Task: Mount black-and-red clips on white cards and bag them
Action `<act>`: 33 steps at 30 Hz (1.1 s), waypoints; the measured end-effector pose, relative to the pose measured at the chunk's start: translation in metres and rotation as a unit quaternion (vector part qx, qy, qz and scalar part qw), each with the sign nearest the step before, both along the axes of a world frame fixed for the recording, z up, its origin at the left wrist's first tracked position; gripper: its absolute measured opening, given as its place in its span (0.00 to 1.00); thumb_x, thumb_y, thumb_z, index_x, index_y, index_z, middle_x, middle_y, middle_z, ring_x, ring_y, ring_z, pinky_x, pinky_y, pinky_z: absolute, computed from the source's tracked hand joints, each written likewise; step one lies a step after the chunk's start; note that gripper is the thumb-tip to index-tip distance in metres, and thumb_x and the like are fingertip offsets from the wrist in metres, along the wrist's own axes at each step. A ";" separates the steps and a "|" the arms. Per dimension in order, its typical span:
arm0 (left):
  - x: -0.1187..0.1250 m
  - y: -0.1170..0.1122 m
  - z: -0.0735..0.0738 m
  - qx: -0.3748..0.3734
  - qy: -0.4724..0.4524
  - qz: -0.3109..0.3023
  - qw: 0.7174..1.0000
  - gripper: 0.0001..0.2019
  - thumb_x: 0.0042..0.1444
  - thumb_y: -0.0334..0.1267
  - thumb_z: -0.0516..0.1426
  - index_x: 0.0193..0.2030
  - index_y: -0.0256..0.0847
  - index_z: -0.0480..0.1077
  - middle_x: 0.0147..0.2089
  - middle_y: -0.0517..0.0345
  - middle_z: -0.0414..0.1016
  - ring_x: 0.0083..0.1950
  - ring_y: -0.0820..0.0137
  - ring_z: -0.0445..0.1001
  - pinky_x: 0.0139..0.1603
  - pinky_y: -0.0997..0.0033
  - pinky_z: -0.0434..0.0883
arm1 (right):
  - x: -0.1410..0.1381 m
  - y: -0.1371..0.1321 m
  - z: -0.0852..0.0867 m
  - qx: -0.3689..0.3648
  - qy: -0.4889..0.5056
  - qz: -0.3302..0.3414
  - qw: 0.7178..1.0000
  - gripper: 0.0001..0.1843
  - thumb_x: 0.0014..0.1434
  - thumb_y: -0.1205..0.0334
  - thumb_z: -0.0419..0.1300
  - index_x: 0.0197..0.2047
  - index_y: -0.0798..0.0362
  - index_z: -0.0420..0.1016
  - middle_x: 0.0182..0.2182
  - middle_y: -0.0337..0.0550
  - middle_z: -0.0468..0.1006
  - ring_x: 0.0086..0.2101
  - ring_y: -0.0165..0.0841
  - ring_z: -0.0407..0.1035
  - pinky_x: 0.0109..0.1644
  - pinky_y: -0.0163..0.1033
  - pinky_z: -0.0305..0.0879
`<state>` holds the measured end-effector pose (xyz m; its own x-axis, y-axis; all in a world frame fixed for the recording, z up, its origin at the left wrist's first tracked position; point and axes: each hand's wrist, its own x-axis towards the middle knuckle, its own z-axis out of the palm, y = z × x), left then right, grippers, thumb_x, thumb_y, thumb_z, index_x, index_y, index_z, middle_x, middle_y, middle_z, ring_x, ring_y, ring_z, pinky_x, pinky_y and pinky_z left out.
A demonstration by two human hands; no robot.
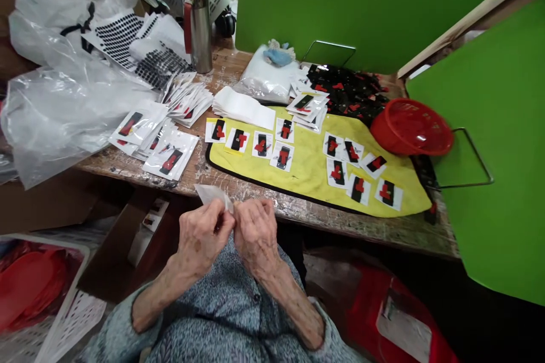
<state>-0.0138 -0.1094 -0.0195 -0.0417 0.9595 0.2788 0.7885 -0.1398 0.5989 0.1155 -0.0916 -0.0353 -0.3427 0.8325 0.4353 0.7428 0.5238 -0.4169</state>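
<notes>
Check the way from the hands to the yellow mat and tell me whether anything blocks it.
Nothing visible blocks it. The left hand and right hand hold a small white sheet just off the table, and only a bare strip of the wooden table lies between them and the yellow mat.

Translucent film sheet (210, 194), glossy steel flask (196, 28), rough wooden tabletop (323, 222), matt yellow cloth (306, 181)

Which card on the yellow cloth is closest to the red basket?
The slanted card right under the red basket; all the other cards lie farther from it.
</notes>
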 end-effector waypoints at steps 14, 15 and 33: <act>-0.003 -0.004 -0.002 -0.284 -0.507 -0.051 0.812 0.22 0.57 0.56 0.54 0.43 0.38 0.74 0.39 0.48 0.79 0.41 0.61 0.77 0.43 0.62 0.73 | 0.031 0.026 0.017 -0.257 0.341 0.082 0.901 0.06 0.64 0.64 0.56 0.41 0.47 0.74 0.42 0.43 0.74 0.46 0.34 0.70 0.51 0.42 0.68; -0.010 0.000 -0.002 -0.328 -0.580 -0.058 0.743 0.30 0.57 0.63 0.50 0.46 0.37 0.74 0.42 0.43 0.79 0.43 0.57 0.77 0.44 0.58 0.74 | 0.038 0.029 0.021 -0.252 0.326 0.105 0.905 0.06 0.64 0.65 0.56 0.41 0.47 0.74 0.43 0.43 0.75 0.46 0.34 0.70 0.50 0.42 0.68; -0.020 0.021 -0.020 -0.397 -0.586 -0.020 0.706 0.18 0.41 0.43 0.70 0.37 0.33 0.79 0.36 0.50 0.82 0.34 0.68 0.77 0.39 0.68 0.73 | 0.050 0.013 0.005 -0.590 0.472 0.043 0.654 0.16 0.51 0.52 0.69 0.40 0.51 0.80 0.34 0.40 0.81 0.33 0.31 0.73 0.44 0.39 0.69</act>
